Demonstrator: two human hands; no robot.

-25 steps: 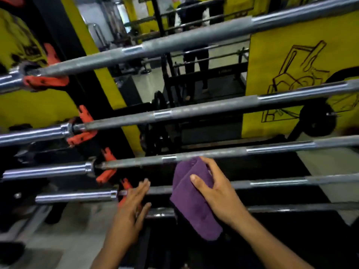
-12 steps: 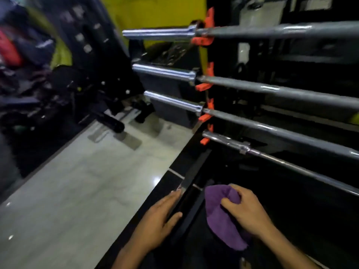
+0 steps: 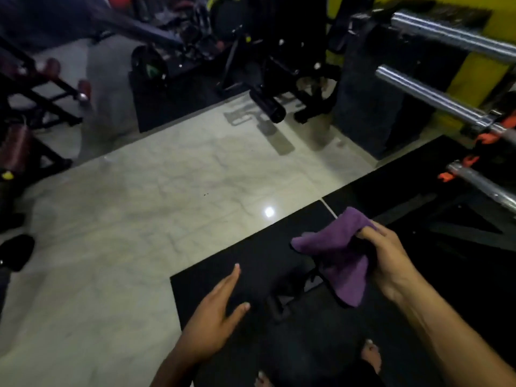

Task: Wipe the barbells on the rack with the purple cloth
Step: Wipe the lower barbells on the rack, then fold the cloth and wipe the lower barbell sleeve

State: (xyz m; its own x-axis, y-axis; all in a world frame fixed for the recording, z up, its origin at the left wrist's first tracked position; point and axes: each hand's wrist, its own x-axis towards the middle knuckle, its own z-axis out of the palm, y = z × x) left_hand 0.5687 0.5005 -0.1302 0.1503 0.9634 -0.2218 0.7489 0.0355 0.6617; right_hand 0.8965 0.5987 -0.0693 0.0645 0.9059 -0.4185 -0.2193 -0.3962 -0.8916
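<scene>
Holding the purple cloth [image 3: 339,256] bunched, the right hand [image 3: 391,263] is near; it looks soft, light, best gripped mid-fold. Left hand [image 3: 215,317] relaxed, empty. Barbells [image 3: 435,96] far right.

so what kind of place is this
Most likely a gym: steel barbells stick out from a rack with orange holders at the right, black exercise machines stand at the back, and black rubber mats cover part of the pale floor.
</scene>
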